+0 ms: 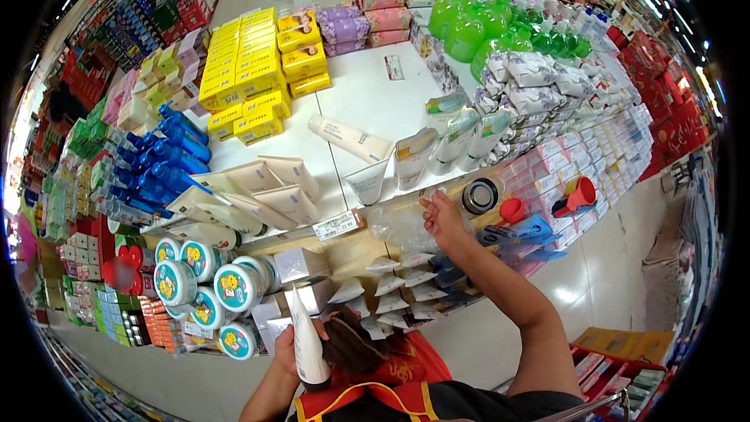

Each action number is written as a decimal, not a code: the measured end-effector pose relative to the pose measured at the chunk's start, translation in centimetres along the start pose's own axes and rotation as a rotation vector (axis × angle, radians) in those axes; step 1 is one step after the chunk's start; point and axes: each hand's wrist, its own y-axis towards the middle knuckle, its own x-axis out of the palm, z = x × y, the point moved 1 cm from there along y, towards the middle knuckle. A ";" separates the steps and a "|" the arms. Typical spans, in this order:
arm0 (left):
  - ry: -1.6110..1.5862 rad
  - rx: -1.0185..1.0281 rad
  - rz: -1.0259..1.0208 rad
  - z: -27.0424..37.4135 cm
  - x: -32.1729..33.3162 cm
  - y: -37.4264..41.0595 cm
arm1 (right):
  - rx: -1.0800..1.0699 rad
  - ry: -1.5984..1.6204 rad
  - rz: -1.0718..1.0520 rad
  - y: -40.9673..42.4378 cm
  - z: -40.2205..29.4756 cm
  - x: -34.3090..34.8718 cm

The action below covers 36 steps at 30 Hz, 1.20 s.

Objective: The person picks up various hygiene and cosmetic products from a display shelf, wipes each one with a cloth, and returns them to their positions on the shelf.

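Observation:
My left hand (287, 347) grips a white squeeze tube (306, 337) with a black cap, its cap end pointing down towards me. Beside those fingers is a brown cloth (356, 341); whether the hand holds it too, I cannot tell. My right hand (444, 220) reaches over the lower ledge, fingers apart, above clear plastic wrap (401, 225). On the white display top (363, 88), a cream squeeze tube (351, 138) lies on its side. Near its lower end stand several tubes, among them a pale tube (366, 181) and a clear-topped tube (415, 158).
Cream tubes (258, 187) and blue pump bottles (176, 146) stand at left, below yellow boxes (252, 70). Round tubs (237, 287) and silver boxes (302, 264) fill the front ledge. A roll of tape (480, 196) and a red scoop (581, 192) lie right. Green bottles (466, 29) stand behind.

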 end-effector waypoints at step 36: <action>-0.100 -0.005 -0.168 -0.6 -0.2 0.1 | -0.095 0.098 -0.042 -0.4 1.7 -1.2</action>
